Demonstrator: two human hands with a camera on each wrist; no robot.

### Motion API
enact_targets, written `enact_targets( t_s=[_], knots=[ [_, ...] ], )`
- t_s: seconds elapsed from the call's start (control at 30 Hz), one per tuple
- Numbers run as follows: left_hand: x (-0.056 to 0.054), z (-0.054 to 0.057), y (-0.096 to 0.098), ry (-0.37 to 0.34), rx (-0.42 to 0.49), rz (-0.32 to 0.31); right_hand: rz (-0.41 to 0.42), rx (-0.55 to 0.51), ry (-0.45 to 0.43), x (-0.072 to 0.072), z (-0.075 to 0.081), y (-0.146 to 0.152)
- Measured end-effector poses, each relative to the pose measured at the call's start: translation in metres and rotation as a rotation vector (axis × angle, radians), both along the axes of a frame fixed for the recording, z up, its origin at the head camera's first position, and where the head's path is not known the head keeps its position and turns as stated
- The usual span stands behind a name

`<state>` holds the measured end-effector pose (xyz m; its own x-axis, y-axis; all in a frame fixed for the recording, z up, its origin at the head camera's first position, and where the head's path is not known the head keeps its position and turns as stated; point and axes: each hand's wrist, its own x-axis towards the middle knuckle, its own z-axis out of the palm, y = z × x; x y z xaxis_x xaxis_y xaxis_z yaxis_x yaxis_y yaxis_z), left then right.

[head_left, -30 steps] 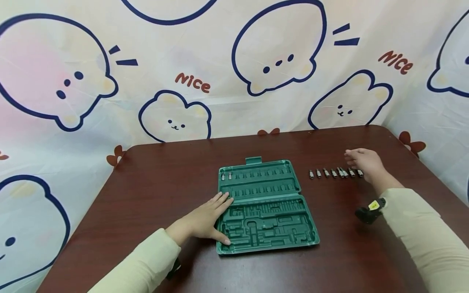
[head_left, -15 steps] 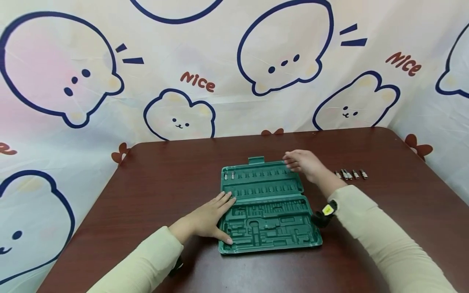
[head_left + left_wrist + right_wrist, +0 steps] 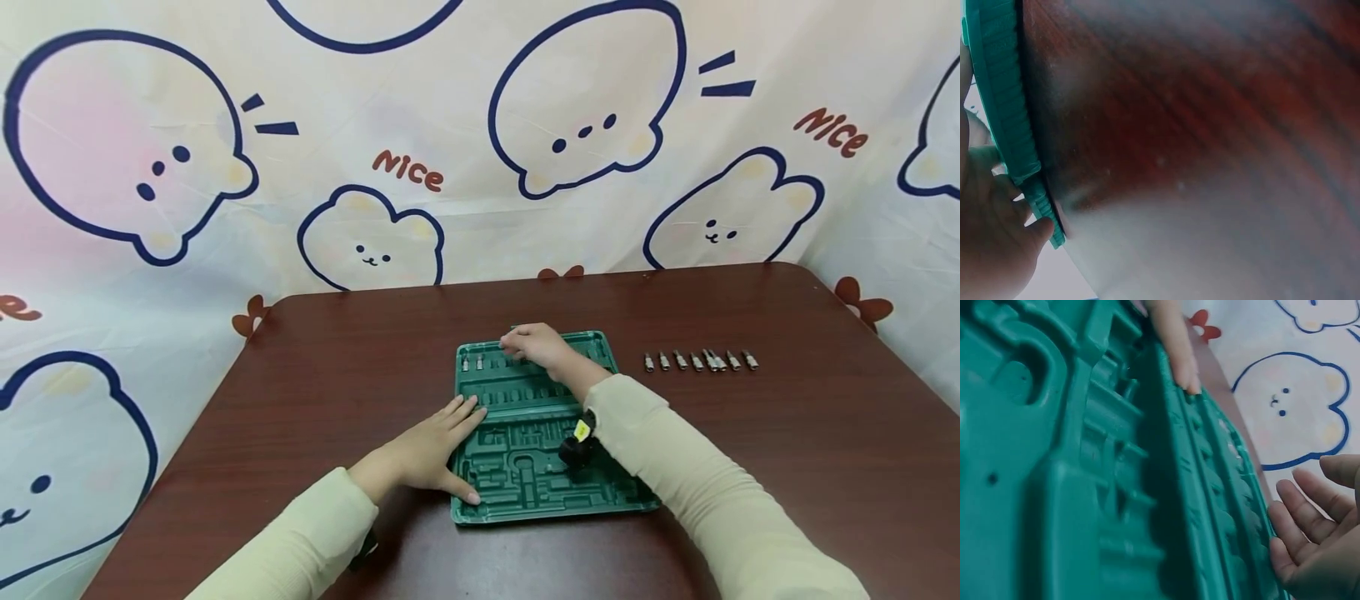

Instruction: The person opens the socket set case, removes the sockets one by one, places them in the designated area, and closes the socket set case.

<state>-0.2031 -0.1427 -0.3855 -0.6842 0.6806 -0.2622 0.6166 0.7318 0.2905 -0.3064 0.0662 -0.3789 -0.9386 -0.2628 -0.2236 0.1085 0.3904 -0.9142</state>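
Note:
A green moulded tool case (image 3: 528, 508) lies unfolded on the dark wooden table. My left hand (image 3: 427, 450) rests on its left edge with fingers spread; part of that hand (image 3: 997, 244) and the case's side (image 3: 1004, 94) show in the left wrist view. Over the far half of the case is my right hand (image 3: 543, 346), its fingertips near the top row of slots. In the right wrist view some fingers of this hand (image 3: 1322, 537) are loosely bent; whether the fingertips pinch anything is hidden. Two small metal socket-like pieces (image 3: 480, 362) sit in the top row's left slots.
Several similar metal pieces (image 3: 680, 360) stand in a line on the table (image 3: 712, 467), right of the case. A cloth backdrop (image 3: 480, 225) with printed bears hangs behind the table's far edge. A black wrist camera (image 3: 577, 446) on my right arm covers part of the case.
My right hand has moved left from above the line of metal pieces to over the far half of the case. My left hand has stayed on the case's left edge.

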Motion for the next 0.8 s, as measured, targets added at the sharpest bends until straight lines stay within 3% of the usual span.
enact_targets(
  t_s=[0.23, 0.57, 0.8],
  knots=[
    [0.0, -0.002, -0.001, 0.005, -0.001, -0.001, 0.05, 0.127, 0.077, -0.008, -0.005, -0.022],
    [-0.001, 0.001, 0.001, -0.002, -0.013, 0.001, 0.124, 0.31, 0.08, -0.014, -0.005, -0.041],
    [-0.002, 0.0, 0.001, -0.001, -0.001, 0.0, 0.114, 0.292, 0.043, -0.014, -0.006, -0.048]
  ],
)
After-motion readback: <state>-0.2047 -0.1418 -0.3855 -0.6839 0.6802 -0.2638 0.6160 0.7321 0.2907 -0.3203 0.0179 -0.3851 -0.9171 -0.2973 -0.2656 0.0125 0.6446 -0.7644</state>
